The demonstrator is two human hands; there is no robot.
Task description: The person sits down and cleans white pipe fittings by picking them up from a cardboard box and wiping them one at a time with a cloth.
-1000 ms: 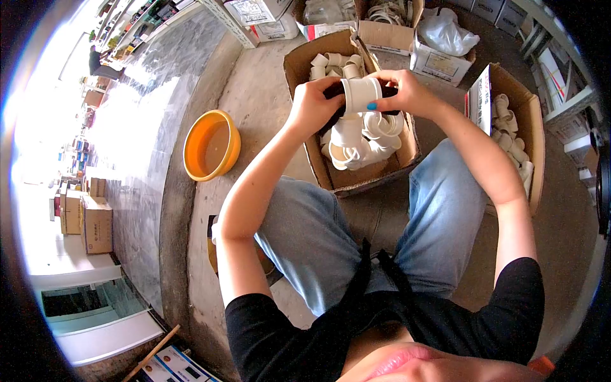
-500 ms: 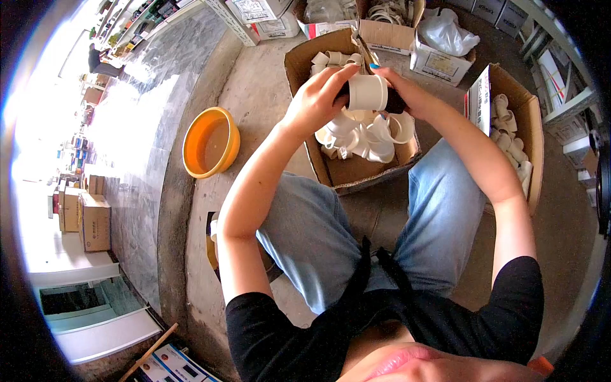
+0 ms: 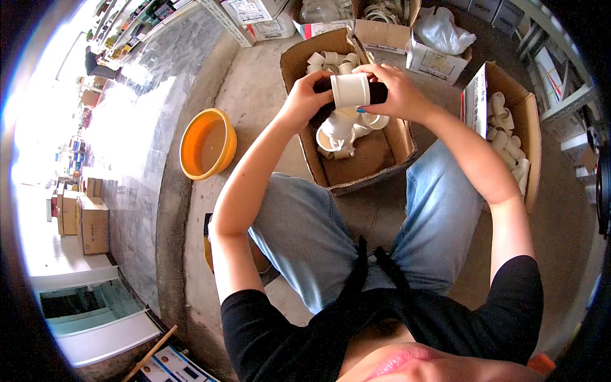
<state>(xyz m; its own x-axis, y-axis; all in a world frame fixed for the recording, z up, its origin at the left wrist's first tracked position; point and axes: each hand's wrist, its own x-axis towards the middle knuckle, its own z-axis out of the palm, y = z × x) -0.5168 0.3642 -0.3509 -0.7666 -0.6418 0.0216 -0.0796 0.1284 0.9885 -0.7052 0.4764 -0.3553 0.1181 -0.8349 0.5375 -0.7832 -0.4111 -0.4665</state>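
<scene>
Between my two hands is a white plastic pipe fitting (image 3: 350,90), a short, wide tube with rimmed ends. A dark cylindrical piece (image 3: 378,93) sticks out at its right end, and dark material also shows at its left; I cannot tell what it is. My left hand (image 3: 304,102) has its fingers curled around the left side. My right hand (image 3: 400,95) grips the right side, one blue fingernail showing below. Under both hands is an open cardboard box (image 3: 398,156) with several white fittings (image 3: 337,130) in it, partly hidden by the hands.
An orange basin (image 3: 209,144) sits on the floor to the left. At right is another cardboard box (image 3: 533,146) of white fittings. Several boxes and a white plastic bag (image 3: 443,32) line the back, beside metal shelving (image 3: 566,102). A distant person (image 3: 98,65) is at upper left.
Both hands and the fitting have shifted slightly left. My right hand has turned, its blue nail now under the fitting. Fewer white fittings show in the right part of the box.
</scene>
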